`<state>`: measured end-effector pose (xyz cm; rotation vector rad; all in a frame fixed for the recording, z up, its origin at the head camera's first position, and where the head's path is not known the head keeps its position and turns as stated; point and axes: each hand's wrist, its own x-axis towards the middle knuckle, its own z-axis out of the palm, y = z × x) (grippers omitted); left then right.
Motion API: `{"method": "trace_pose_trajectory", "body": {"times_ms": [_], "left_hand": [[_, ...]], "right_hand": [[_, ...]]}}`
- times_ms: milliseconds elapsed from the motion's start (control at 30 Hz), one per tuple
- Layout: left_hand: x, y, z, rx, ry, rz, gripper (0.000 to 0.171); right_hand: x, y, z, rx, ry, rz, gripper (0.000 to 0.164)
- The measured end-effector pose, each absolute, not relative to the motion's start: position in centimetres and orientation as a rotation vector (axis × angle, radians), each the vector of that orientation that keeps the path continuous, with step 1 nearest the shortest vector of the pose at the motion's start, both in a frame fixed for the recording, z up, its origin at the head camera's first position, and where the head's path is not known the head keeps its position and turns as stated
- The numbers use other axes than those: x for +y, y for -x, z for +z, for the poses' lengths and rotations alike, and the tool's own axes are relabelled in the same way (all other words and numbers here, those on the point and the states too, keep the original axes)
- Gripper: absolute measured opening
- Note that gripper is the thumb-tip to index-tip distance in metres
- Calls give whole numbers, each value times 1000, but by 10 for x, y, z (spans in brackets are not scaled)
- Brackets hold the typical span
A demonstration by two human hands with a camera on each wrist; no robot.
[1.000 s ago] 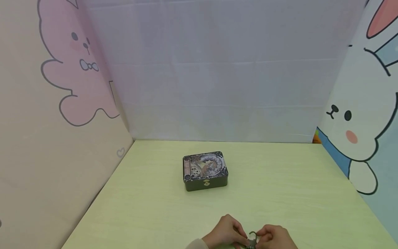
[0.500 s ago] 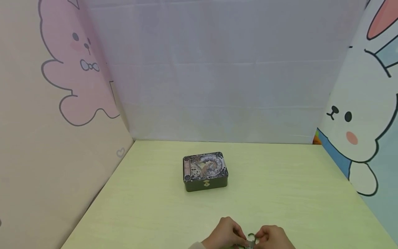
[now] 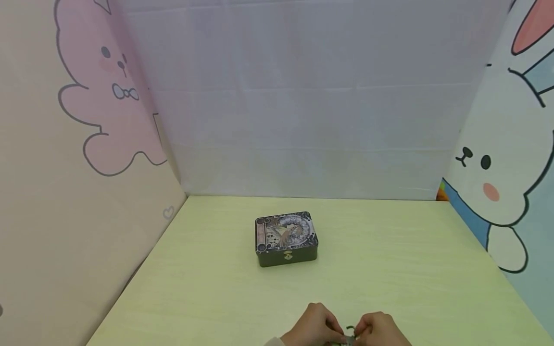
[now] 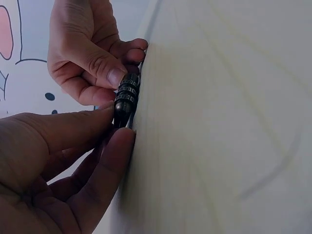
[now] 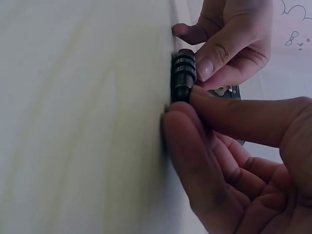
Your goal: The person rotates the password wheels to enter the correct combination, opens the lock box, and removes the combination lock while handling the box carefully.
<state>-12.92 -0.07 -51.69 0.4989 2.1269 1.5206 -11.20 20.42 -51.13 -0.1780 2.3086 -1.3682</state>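
A small dark combination padlock (image 4: 126, 92) with numbered dials is between my two hands, low over the table. My left hand (image 3: 313, 326) pinches one end of it between thumb and fingers. From the other side, my right hand (image 3: 381, 330) pinches the opposite end, with its thumb close to the dials in the left wrist view. The padlock (image 5: 184, 68) shows its ridged dials in the right wrist view too. In the head view its curved shackle (image 3: 351, 327) sticks up between the fingertips, while fingers and the frame's lower edge hide most of the body.
Farther back on the pale yellow-green table (image 3: 195, 288) stands a closed rectangular tin (image 3: 286, 239) with a patterned lid and a gold clasp. A white cloth (image 3: 303, 120) hangs behind the table. Side panels carry a pink bear and a white rabbit.
The padlock's shackle has sunk and tilted between the fingertips, so less of it shows now. Both hands keep their pinch and have hardly moved. The tin stays where it was.
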Motion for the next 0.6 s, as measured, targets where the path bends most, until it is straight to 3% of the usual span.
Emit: {"method": "trace_pose_trajectory", "body": {"times_ms": [367, 600], "left_hand": [[-8, 130, -511, 2123, -457, 1508, 8], [-29, 136, -501, 2581, -663, 1146, 18]], "right_hand": [[215, 115, -499, 2330, 426, -1342, 9], [224, 118, -493, 2555, 408, -1162, 14]]}}
